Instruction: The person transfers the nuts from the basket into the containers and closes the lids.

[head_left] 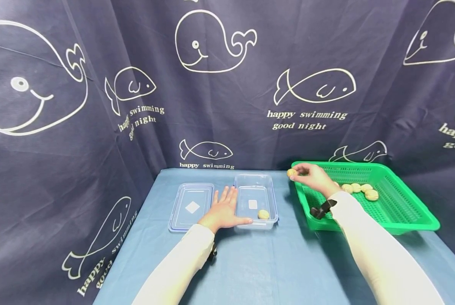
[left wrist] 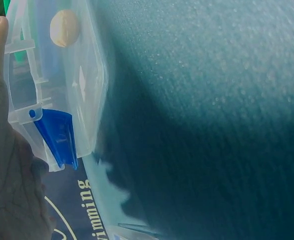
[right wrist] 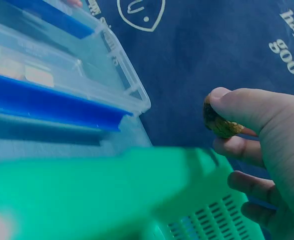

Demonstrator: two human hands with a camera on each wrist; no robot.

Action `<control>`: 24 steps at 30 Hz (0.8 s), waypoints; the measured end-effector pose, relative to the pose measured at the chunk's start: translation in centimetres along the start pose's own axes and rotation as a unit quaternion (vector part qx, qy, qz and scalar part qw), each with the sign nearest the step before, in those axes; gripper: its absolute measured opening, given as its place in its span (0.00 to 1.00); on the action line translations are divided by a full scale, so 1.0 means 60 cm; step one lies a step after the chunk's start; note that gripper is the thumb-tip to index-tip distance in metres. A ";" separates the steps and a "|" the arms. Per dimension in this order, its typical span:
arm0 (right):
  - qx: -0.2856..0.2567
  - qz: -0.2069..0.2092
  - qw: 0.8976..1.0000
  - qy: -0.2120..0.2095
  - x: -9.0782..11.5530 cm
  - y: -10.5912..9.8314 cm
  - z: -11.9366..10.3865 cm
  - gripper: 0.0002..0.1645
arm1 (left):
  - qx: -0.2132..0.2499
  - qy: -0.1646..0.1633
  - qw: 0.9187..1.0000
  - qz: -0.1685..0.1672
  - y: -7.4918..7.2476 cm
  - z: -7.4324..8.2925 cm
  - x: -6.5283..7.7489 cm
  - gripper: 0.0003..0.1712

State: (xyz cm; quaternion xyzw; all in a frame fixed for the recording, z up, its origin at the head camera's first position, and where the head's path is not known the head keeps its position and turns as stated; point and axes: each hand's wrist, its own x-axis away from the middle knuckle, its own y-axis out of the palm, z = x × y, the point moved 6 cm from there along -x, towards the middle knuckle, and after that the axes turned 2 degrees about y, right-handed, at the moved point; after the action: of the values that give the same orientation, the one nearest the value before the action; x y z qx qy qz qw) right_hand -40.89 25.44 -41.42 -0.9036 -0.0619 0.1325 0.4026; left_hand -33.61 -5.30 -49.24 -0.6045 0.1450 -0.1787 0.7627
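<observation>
My right hand [head_left: 314, 177] pinches a walnut [head_left: 291, 173] between thumb and fingertips, above the left rim of a green basket [head_left: 399, 199]. The right wrist view shows this walnut [right wrist: 217, 120] at the fingertips, its near side in shadow. With fingers spread, my left hand [head_left: 223, 212] rests at the left side of a clear plastic box [head_left: 256, 181], its thumb along the front. One walnut [head_left: 263, 214] lies in the box's front right corner. Several more walnuts [head_left: 371, 195] lie inside the basket, partly hidden by my right hand.
A clear lid [head_left: 185, 212] with a blue edge lies flat left of the box. Blue clips [left wrist: 61, 137] hang from the box's sides. Box, lid and basket stand on a blue cloth [head_left: 265, 267], and a dark printed curtain [head_left: 227, 106] rises behind them.
</observation>
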 end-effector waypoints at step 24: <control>-0.020 -0.022 0.999 -0.016 -0.015 0.077 -0.071 0.23 | 0.000 -0.005 1.000 -0.003 -0.003 0.001 0.000 0.74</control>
State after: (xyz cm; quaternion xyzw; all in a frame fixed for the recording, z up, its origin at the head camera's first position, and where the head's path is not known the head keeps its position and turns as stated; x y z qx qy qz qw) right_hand -40.49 19.11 -41.97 -0.9076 -0.0909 0.1367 0.3865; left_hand -33.61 -5.29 -49.07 -0.6056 0.1393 -0.1778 0.7631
